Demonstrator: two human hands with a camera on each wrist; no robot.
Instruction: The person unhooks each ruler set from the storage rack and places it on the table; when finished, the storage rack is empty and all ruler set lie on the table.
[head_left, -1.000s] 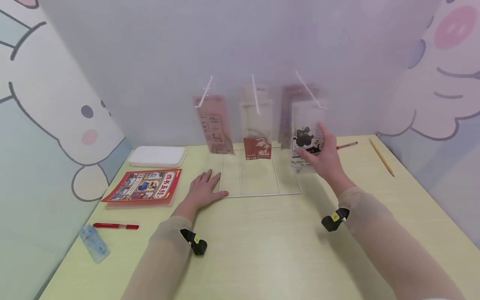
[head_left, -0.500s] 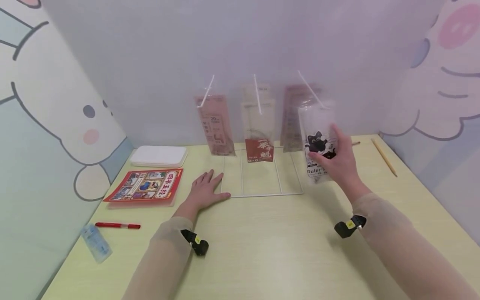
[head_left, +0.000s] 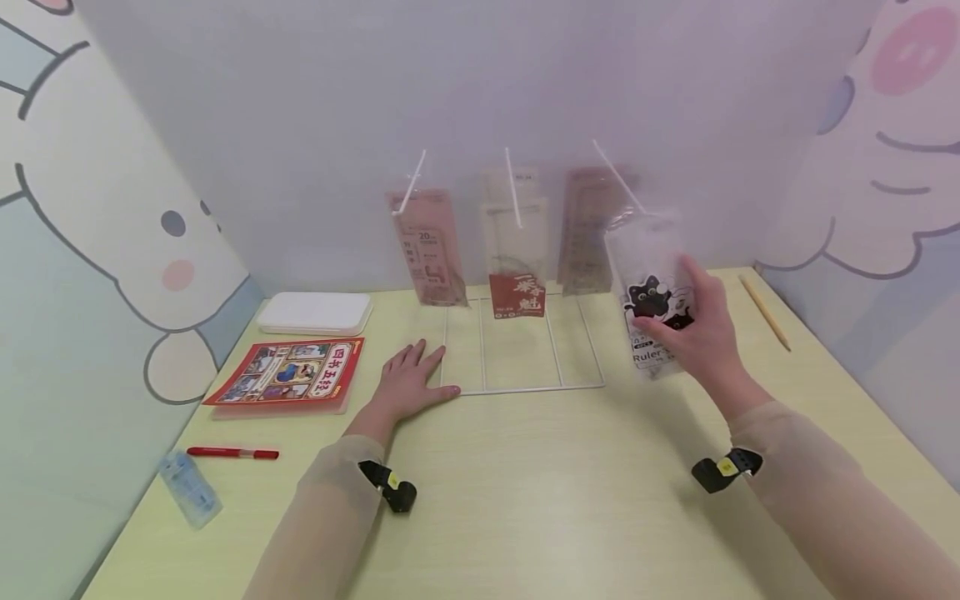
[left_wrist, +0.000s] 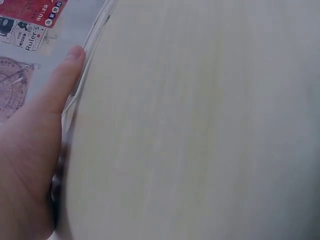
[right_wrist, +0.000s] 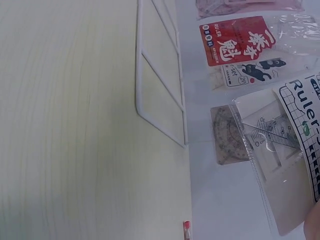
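My right hand (head_left: 711, 337) pinches a clear packet holding a ruler set (head_left: 647, 250), its card printed with black cats. The packet's top edge is close to the tip of the right white hook (head_left: 618, 177). In the right wrist view, clear rulers show through the ruler set packet (right_wrist: 272, 145), and just a bit of the hand is visible. My left hand (head_left: 403, 387) rests palm down, fingers spread, at the left front corner of the white wire rack (head_left: 525, 390). In the left wrist view, the thumb of the left hand (left_wrist: 30, 145) lies along the rack's wire.
Other packets hang from the hooks: a pink one (head_left: 431, 250), a red-and-cream one (head_left: 517, 296) and a dark pinkish one (head_left: 588, 233). On the left lie a white case (head_left: 315, 312), a red booklet (head_left: 288, 373), a red pen (head_left: 232, 452) and a blue packet (head_left: 189, 487). A pencil (head_left: 765, 312) lies right.
My right hand has moved right and toward me with the ruler set packet, drawing it along to the right hook's tip. The left hand has stayed in place.
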